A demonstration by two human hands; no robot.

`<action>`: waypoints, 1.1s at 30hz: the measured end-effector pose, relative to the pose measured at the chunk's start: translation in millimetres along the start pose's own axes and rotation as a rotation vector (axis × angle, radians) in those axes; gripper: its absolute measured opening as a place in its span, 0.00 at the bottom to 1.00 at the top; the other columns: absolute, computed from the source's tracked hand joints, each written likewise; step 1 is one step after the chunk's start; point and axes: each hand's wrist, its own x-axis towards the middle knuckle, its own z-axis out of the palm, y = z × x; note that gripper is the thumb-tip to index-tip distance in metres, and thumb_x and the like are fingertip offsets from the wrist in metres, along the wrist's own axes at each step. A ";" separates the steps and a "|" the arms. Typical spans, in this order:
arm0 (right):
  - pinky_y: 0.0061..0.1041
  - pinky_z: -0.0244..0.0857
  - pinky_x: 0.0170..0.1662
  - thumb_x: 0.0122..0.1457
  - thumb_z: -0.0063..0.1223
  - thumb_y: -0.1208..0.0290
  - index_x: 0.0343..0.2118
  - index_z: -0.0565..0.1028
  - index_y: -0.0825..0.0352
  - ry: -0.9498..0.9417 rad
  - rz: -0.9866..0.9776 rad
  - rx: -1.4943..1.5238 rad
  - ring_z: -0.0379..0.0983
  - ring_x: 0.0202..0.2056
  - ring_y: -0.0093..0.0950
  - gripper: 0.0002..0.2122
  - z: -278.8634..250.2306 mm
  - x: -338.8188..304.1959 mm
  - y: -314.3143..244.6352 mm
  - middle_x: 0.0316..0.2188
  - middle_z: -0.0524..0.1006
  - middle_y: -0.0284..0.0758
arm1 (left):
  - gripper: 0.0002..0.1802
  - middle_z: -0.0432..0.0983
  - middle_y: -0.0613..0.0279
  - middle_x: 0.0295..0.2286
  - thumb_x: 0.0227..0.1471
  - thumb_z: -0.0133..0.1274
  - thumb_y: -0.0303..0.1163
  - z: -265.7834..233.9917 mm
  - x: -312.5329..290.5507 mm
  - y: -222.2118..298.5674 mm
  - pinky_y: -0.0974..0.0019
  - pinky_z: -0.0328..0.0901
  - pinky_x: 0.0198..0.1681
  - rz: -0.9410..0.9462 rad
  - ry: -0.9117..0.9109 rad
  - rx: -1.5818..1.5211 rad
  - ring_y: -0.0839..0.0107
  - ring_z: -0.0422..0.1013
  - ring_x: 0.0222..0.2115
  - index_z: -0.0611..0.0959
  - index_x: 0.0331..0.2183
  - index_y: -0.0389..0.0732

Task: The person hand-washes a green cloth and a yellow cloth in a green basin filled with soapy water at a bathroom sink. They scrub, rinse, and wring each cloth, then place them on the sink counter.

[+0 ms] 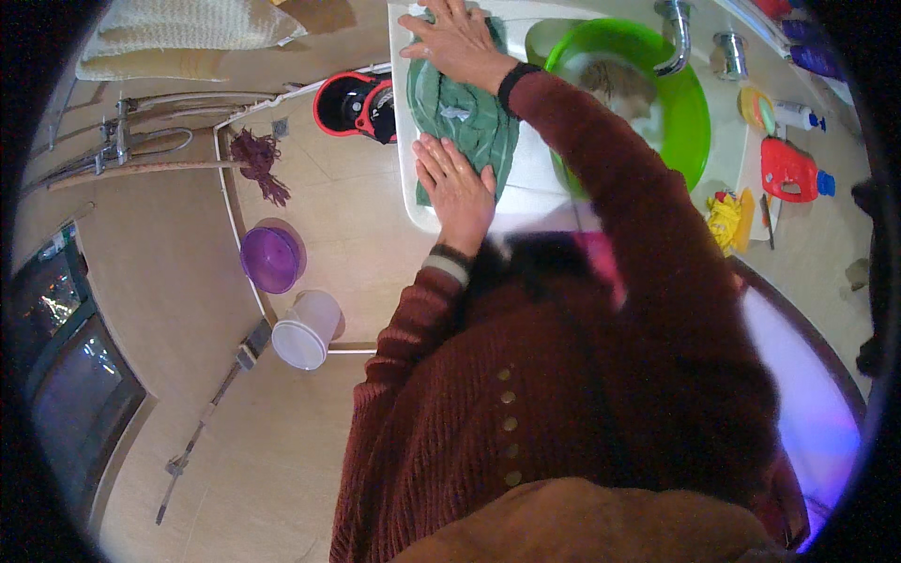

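Observation:
A wet-looking green cloth point(462, 117) lies bunched on the white sink counter point(540, 155). My left hand point(460, 188) rests flat on its near end, fingers stretched out. At the far end my right hand point(457, 45) presses down on the cloth with fingers spread, that arm crossing over the counter. Neither hand grips the fabric. Just right of the cloth stands a bright green basin point(690, 122) with cloudy water and something brownish in it, partly covered by my right forearm.
A metal faucet point(674, 42) reaches over the basin. Along the right ledge are a red detergent bottle point(786, 171), a yellow cloth point(724, 220) and a soap point(755, 110). On the floor at left stand a black-and-red bucket point(340, 103), a purple basin point(269, 260) and a white bucket point(305, 333).

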 end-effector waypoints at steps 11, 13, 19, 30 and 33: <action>0.46 0.65 0.44 0.52 0.62 0.58 0.34 0.80 0.58 -0.012 -0.173 0.267 0.69 0.46 0.42 0.11 -74.1 -132.3 -60.2 0.40 0.75 0.38 | 0.38 0.61 0.35 0.60 0.56 0.51 0.46 6.5 -2.7 -8.9 0.30 0.29 0.67 0.113 -0.006 -0.145 0.32 0.43 0.67 0.69 0.61 0.32; 0.40 0.67 0.40 0.53 0.61 0.59 0.32 0.80 0.57 -0.025 -0.078 0.273 0.70 0.39 0.39 0.09 -40.6 -91.1 -47.2 0.37 0.74 0.34 | 0.40 0.60 0.31 0.60 0.56 0.51 0.47 6.8 0.0 -6.5 0.31 0.30 0.67 0.071 -0.006 -0.028 0.31 0.43 0.67 0.67 0.60 0.26; 0.41 0.68 0.41 0.54 0.59 0.62 0.34 0.80 0.57 0.049 -0.038 0.187 0.67 0.48 0.41 0.08 -34.1 -70.1 -35.8 0.45 0.73 0.38 | 0.43 0.61 0.24 0.58 0.56 0.50 0.48 7.1 -0.2 -6.1 0.31 0.32 0.67 0.060 -0.008 0.064 0.27 0.43 0.66 0.67 0.57 0.17; 0.36 0.68 0.38 0.55 0.61 0.60 0.32 0.78 0.55 0.009 -0.252 0.170 0.71 0.42 0.36 0.07 -30.9 -51.5 -33.7 0.37 0.74 0.35 | 0.43 0.50 0.26 0.64 0.60 0.47 0.49 2.1 1.6 -0.1 0.37 0.36 0.68 -0.014 -0.056 -0.002 0.32 0.41 0.67 0.63 0.59 0.19; 0.44 0.65 0.45 0.57 0.58 0.57 0.40 0.79 0.53 0.211 -0.185 -0.049 0.68 0.50 0.37 0.11 -58.3 -10.2 -4.8 0.48 0.73 0.34 | 0.43 0.44 0.28 0.66 0.59 0.50 0.48 -2.3 -1.6 0.1 0.41 0.37 0.69 -0.024 -0.017 -0.046 0.35 0.40 0.68 0.61 0.61 0.21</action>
